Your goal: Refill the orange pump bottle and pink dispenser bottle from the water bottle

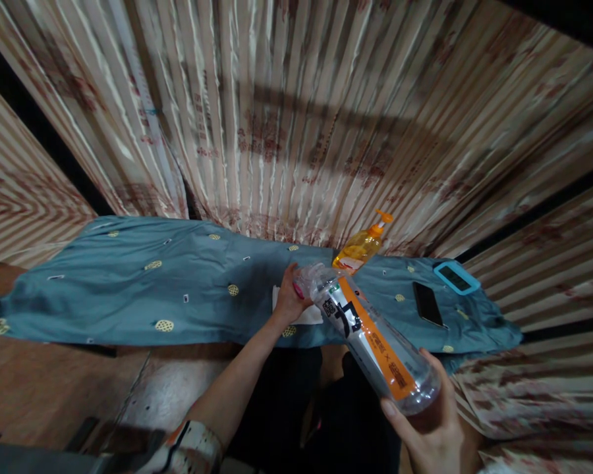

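My right hand [432, 428] grips the base of a clear plastic bottle [370, 336] with an orange and white label, held tilted with its neck pointing away from me. My left hand [290, 296] reaches forward to the bottle's neck, its fingers at the cap end, above a white cloth or paper [306, 315] that lies on the blue sheet. Behind the bottle stands an orange pump bottle [363, 245], leaning to the right.
A blue patterned sheet [143, 289] covers the low surface ahead. On its right lie a black phone [427, 303] and a device in a light blue case [455, 277]. Striped curtains [296, 118] hang behind. Wooden floor [54, 388] lies at the left.
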Available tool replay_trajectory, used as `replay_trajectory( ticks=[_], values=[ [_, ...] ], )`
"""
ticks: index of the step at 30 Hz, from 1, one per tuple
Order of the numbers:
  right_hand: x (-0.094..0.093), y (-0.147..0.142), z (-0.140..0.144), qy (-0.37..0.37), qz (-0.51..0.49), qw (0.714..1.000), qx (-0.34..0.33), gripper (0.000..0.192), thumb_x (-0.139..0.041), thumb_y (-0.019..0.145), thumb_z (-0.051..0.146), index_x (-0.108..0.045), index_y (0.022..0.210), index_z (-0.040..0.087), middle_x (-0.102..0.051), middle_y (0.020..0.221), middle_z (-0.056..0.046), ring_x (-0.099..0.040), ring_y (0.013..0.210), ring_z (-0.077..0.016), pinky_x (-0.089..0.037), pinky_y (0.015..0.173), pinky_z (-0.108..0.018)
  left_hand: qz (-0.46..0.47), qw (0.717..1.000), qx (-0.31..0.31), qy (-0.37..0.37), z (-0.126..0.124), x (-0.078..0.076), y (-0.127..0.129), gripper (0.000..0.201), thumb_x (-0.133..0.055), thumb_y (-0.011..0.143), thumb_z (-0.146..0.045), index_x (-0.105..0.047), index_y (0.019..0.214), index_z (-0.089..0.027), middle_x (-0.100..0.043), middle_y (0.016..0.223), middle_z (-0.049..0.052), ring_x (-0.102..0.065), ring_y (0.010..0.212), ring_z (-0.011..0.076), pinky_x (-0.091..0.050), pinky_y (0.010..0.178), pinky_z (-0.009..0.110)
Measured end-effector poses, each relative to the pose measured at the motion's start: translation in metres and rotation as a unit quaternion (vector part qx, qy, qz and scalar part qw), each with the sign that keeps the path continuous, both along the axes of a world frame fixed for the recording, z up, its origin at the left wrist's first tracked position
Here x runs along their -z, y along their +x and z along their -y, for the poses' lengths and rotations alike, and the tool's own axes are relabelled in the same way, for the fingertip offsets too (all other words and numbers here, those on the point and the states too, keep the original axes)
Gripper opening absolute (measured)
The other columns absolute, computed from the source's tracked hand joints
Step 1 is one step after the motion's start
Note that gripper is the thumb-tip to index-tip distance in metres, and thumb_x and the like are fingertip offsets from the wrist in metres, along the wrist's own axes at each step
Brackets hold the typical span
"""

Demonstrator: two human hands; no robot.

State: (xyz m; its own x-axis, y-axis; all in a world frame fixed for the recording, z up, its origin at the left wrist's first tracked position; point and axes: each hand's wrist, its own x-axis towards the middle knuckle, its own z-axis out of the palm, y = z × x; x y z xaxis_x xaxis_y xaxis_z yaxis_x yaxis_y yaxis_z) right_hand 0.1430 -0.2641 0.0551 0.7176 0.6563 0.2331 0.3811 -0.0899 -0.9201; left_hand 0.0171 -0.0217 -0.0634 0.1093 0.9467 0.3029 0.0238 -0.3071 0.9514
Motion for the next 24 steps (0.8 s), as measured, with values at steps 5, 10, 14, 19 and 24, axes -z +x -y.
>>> replay_trajectory(
  ticks=[5,10,14,19,24],
  values=[
    [-0.001,-0.003,-0.001,-0.005,-0.027,1.000,0.007,0.102,-0.082,0.060,0.056,-0.044,0.144,0.012,-0.050,0.142,-0.017,-0.048,0.133,-0.0375,-0.035,0.113,-0.048,-0.001,1.000,0.005,-0.013,0.001,-0.002,-0.002,0.105,-0.095,0.053,-0.026,-0.038,0.141,-0.024,-0.066,0.124,0.010,-0.067,0.114,0.0307,-0.049,0.107,0.054],
    [-0.004,-0.003,-0.001,-0.015,-0.008,1.000,0.007,0.101,-0.081,0.059,0.059,-0.046,0.141,0.012,-0.050,0.144,-0.016,-0.043,0.136,-0.0367,-0.032,0.113,-0.043,-0.015,1.000,0.009,-0.017,0.004,-0.007,-0.004,0.108,-0.094,0.053,-0.027,-0.036,0.144,-0.021,-0.066,0.123,0.011,-0.067,0.113,0.0312,-0.050,0.107,0.054],
    [0.000,0.003,0.000,-0.007,0.005,1.000,-0.003,0.097,-0.081,0.062,0.059,-0.047,0.140,0.014,-0.050,0.144,-0.015,-0.043,0.136,-0.0361,-0.026,0.117,-0.048,-0.031,0.999,0.016,0.000,0.004,-0.010,-0.007,0.109,-0.093,0.056,-0.033,-0.033,0.146,-0.017,-0.065,0.126,0.015,-0.064,0.119,0.0340,-0.047,0.109,0.057],
    [0.011,0.019,0.000,0.015,0.018,0.999,-0.036,0.094,-0.086,0.057,0.051,-0.049,0.136,0.014,-0.049,0.142,-0.019,-0.046,0.132,-0.0425,-0.027,0.114,-0.063,-0.017,0.999,0.035,0.027,0.002,-0.008,-0.010,0.106,-0.091,0.062,-0.039,-0.032,0.147,-0.017,-0.063,0.130,0.017,-0.062,0.123,0.0347,-0.044,0.112,0.056],
    [0.011,0.015,-0.003,0.036,-0.035,0.998,-0.041,0.094,-0.084,0.063,0.052,-0.045,0.141,0.017,-0.046,0.147,-0.017,-0.042,0.139,-0.0403,-0.025,0.118,-0.059,-0.015,0.998,0.048,0.045,0.000,-0.006,-0.013,0.098,-0.087,0.067,-0.038,-0.033,0.147,-0.018,-0.062,0.131,0.017,-0.061,0.124,0.0356,-0.044,0.111,0.058]
  ],
)
